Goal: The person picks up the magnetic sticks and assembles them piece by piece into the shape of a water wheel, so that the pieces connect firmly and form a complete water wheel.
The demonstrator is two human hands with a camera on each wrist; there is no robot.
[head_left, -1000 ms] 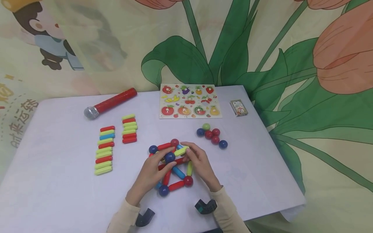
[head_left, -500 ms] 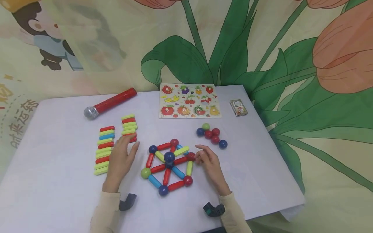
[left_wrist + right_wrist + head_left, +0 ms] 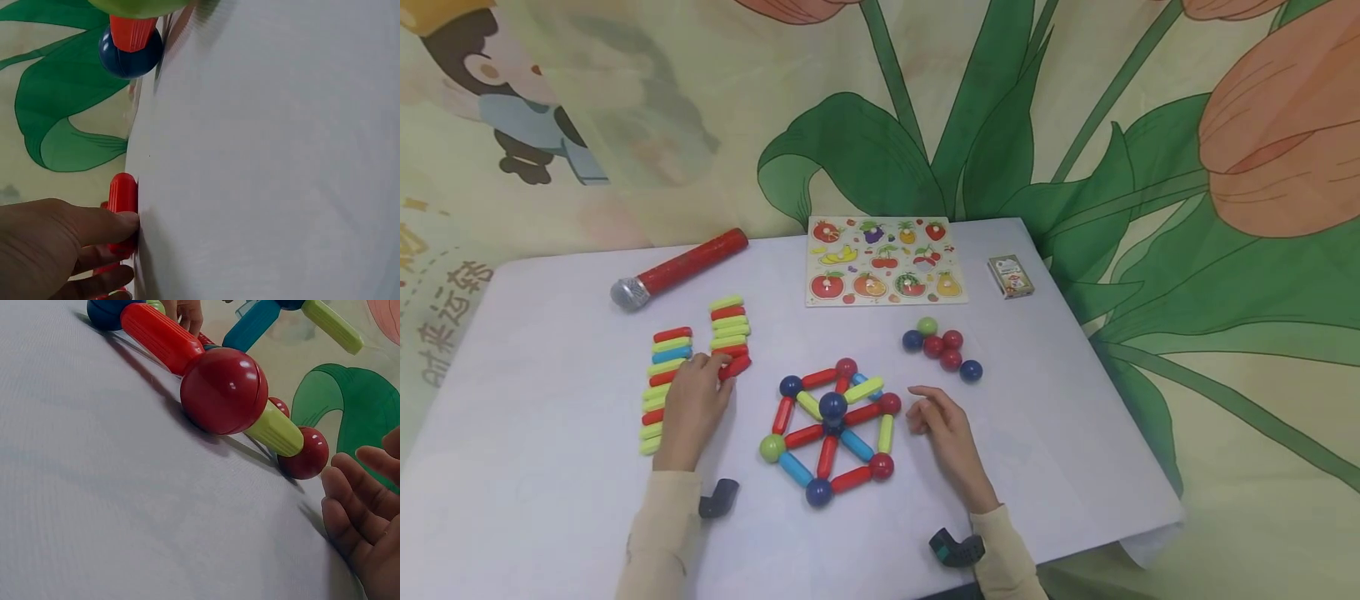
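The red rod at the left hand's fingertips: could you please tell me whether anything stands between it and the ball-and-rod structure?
Nothing visible does: only white tablecloth lies between the red rod, pinched by the left hand, and the ball-and-rod structure. The right hand is on its other side.

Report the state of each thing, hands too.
Left hand, pinching red stick
Red stick, held, askew
Right hand, relaxed, holding nothing
Ball-and-stick frame, joined, blue ball raised
Loose balls, grouped, unattached
Other sticks, in two columns
Microphone, lying down
Fruit board, face up
Small box, lying flat
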